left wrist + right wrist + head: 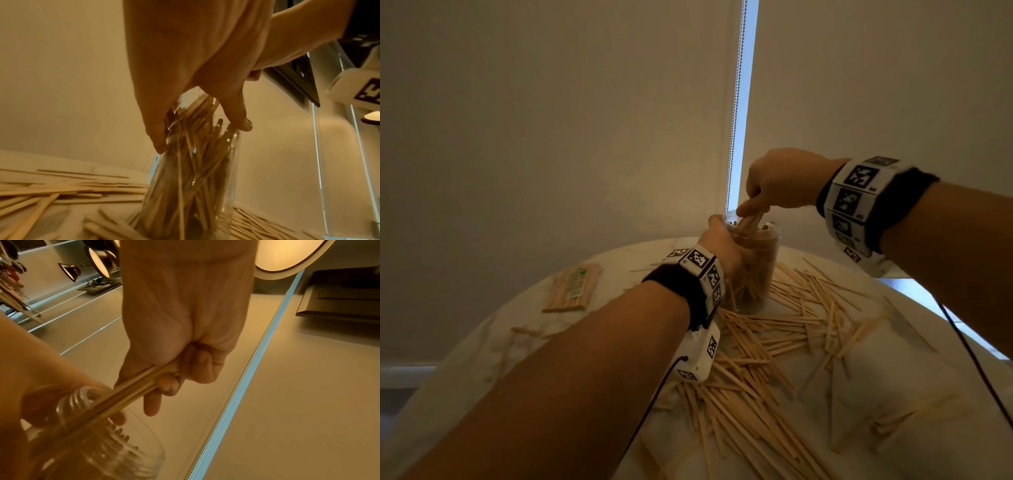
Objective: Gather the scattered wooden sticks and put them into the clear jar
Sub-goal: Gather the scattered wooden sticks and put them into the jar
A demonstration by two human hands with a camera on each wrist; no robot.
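A clear jar stands on the round white table, packed with wooden sticks. My left hand grips its side near the top; in the left wrist view the fingers wrap the jar. My right hand hovers over the jar mouth and grips a small bundle of sticks, whose lower ends reach into the threaded mouth. Many loose sticks lie scattered on the table in front of and to the right of the jar.
A wrapped pack of sticks lies at the table's left. A blind with a bead chain hangs behind the jar. A black cable runs from my right wrist over the table's right edge.
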